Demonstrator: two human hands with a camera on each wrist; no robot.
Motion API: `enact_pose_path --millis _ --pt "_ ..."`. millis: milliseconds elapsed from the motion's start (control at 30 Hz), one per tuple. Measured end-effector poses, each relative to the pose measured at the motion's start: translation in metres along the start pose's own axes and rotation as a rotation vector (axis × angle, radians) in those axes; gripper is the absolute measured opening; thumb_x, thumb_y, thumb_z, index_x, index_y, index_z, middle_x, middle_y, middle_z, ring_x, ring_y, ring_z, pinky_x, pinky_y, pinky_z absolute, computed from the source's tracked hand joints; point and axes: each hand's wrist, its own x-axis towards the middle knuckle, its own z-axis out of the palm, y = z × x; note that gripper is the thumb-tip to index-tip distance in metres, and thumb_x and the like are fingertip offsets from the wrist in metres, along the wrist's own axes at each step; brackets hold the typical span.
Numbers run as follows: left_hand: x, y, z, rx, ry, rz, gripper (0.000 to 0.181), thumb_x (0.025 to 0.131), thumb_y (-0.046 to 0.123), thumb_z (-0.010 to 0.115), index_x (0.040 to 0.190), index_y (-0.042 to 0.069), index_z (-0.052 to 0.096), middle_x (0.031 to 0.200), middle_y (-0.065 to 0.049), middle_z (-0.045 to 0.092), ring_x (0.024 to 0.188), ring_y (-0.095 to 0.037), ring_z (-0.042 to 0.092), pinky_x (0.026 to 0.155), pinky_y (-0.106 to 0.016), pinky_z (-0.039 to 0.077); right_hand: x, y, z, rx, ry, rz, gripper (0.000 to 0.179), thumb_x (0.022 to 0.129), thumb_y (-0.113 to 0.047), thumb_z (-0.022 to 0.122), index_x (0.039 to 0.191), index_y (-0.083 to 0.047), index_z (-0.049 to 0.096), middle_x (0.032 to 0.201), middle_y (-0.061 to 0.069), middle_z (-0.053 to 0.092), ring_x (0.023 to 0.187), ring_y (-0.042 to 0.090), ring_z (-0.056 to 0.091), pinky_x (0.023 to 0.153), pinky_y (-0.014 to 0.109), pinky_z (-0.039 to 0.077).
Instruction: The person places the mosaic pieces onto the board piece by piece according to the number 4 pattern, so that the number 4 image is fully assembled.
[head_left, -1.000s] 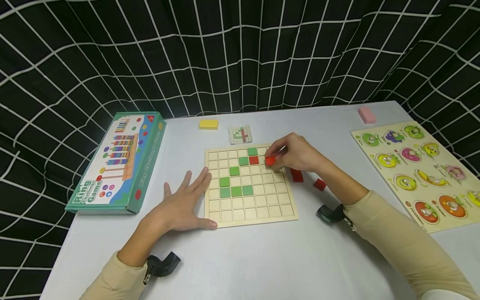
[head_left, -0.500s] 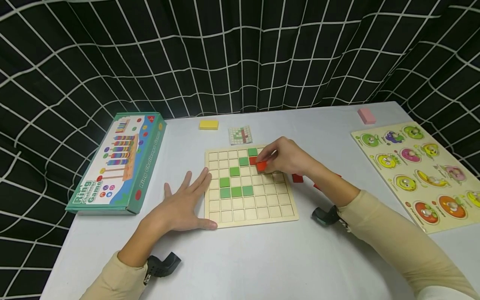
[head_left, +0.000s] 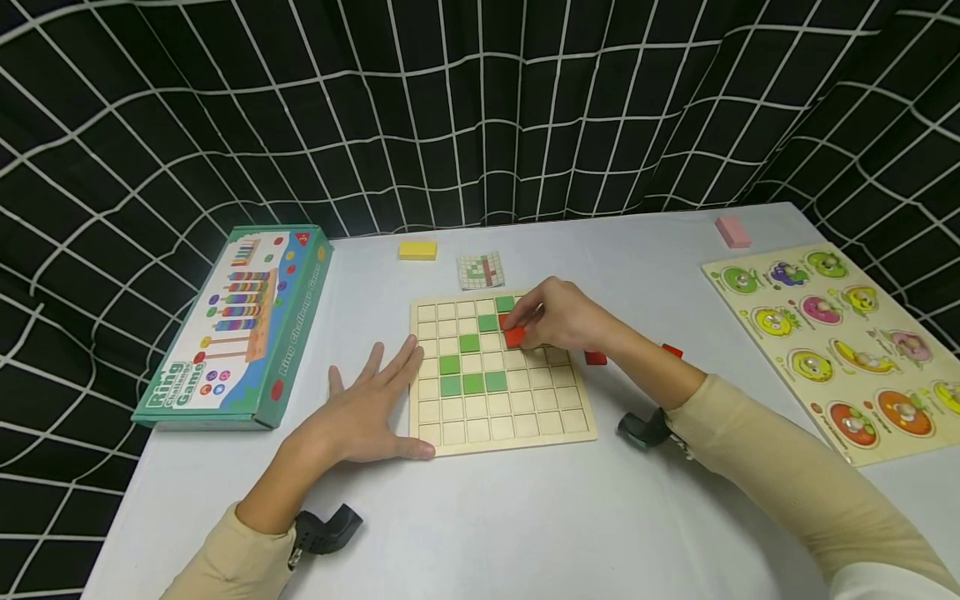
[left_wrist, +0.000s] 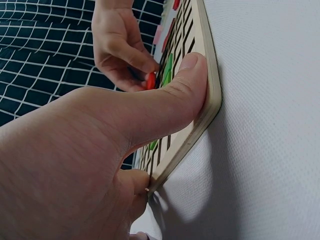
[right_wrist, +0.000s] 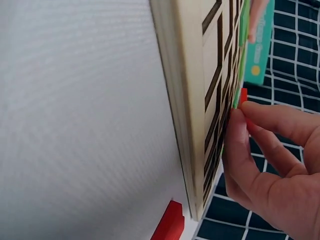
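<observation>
A wooden grid board [head_left: 525, 425] lies flat on the white table. Several green tiles [head_left: 468, 342] sit in its squares, and one red tile near the top is partly covered by fingers. My right hand [head_left: 561, 317] pinches another red tile [head_left: 514, 337] between thumb and fingers, just over the square below that one. In the right wrist view the tile's edge shows at the fingertips. My left hand [head_left: 367, 408] rests spread at the board's left side, its thumb [left_wrist: 187, 80] on the near left corner and its fingertips at the left edge.
Loose red tiles [head_left: 596, 357] lie right of the board, partly under the right forearm. A small pattern card [head_left: 481, 271] and a yellow block [head_left: 417, 250] are behind it. A game box [head_left: 232, 333] stands left; a fruit puzzle board [head_left: 817, 333] and pink block [head_left: 732, 232] are right.
My right hand has carried the red tile leftward and slightly nearer, from the board's upper right to below the placed red tile. The left hand has stayed put.
</observation>
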Motion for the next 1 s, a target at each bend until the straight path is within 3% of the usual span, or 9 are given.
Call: enact_pose_path --millis 1000 --pt "0.0015 -0.0005 -0.0002 0.014 -0.003 0.003 0.127 0.075 0.07 0.08 0.169 0.016 0.013 0.177 0.001 0.001 0.161 -0.045 0.001 0.106 -0.091 0.0 0.0063 -0.0011 0.0052 -0.054 -0.013 -0.032 0.033 0.073 0.003 0.084 0.102 -0.012 0.084 0.093 0.004 0.075 0.089 0.019 0.062 0.078 0.028 0.051"
